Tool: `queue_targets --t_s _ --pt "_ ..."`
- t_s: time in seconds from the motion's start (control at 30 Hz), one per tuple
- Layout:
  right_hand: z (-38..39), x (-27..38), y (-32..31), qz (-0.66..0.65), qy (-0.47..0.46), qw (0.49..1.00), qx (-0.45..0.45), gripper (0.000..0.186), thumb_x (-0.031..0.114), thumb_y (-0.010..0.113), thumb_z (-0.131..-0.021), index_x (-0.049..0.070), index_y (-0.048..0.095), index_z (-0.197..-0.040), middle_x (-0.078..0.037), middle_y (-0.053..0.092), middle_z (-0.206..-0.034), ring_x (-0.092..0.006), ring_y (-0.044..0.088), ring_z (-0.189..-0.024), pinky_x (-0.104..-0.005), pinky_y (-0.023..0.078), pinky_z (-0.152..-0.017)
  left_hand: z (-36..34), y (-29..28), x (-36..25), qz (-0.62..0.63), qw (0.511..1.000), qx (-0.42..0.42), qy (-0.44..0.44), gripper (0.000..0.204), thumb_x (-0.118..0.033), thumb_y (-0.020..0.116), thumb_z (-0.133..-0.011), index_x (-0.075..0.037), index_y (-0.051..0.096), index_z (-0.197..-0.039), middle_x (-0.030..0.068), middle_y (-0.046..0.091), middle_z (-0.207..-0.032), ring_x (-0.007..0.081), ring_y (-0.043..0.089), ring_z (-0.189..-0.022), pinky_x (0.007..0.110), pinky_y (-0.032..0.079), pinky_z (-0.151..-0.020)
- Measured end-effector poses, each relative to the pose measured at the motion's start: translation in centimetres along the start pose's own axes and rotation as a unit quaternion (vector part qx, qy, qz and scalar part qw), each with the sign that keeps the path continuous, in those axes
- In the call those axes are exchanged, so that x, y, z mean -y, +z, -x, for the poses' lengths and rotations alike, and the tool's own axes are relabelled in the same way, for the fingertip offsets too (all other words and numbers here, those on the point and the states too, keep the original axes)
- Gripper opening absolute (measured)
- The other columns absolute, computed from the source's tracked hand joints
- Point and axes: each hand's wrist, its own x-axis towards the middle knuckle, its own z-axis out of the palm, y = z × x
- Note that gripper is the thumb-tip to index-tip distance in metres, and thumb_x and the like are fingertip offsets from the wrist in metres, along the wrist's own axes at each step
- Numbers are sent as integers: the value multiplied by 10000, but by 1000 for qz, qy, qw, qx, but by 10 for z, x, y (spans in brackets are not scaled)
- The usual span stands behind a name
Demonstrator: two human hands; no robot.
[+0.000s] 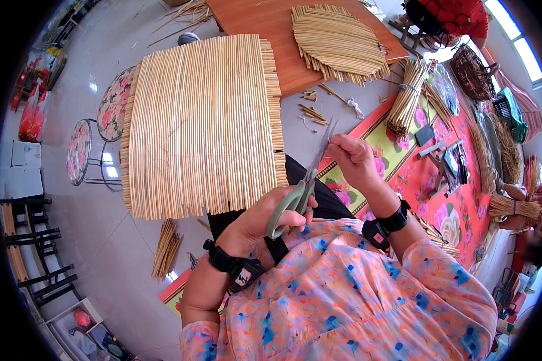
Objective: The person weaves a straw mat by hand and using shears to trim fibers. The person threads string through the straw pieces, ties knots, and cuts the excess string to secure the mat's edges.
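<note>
Left hand (260,215): fingers wrapped around scissors (307,183). Right hand (358,157): fingers pinched beside the blades; anything between them too fine to discern. Mat (199,126) lies left of scissors, partly hiding desk (250,18).

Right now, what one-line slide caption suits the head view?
Left hand holding green-handled scissors, right hand near their blades, with a large stalk mat ahead and left.

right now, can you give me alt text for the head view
A person's left hand holds green-handled scissors pointing forward, close beside the curled right hand. A large mat of straw-coloured stalks is in front, to the left. Farther away, a smaller stalk mat lies on a reddish-brown table.
</note>
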Motion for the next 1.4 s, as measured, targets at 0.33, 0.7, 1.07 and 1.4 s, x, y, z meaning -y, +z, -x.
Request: queue_targets --t_s 0.33,0.7,1.07,1.4 --pt "16 -42 7 -126 143 982 1 142 106 520 -921 3 593 -857 41 527 -729 -57 475 -689 -203 400 -624 92 -52 -65 -42 797 -392 458 366 -210 703 -711 -47 555 -1003 60 588 -788 141 510 -615 245 408 -519" --pt "-13 -83 2 -598 419 677 -92 92 153 546 -903 74 558 -948 58 348 -608 -76 360 -544 -230 350 -550 324 -202 220 -98 547 -830 -49 315 -342 637 -845 -50 570 -749 30 539 -581 130 535 -525 264 389 -449" --pt "-15 -97 -5 -568 452 679 -108 89 156 564 -896 85 553 -948 62 386 -606 -72 389 -538 -235 365 -531 265 -118 426 -468 609 -496 -404 267 -329 520 -840 -113 676 -849 144 638 -664 316 645 -707 448 487 -573" --pt "-15 -37 15 -509 351 783 -65 146 187 536 -926 48 549 -970 57 354 -633 -73 362 -568 -224 342 -541 305 -196 308 -368 369 -840 -152 268 -229 526 -842 26 583 -902 222 617 -835 414 576 -781 466 448 -711"
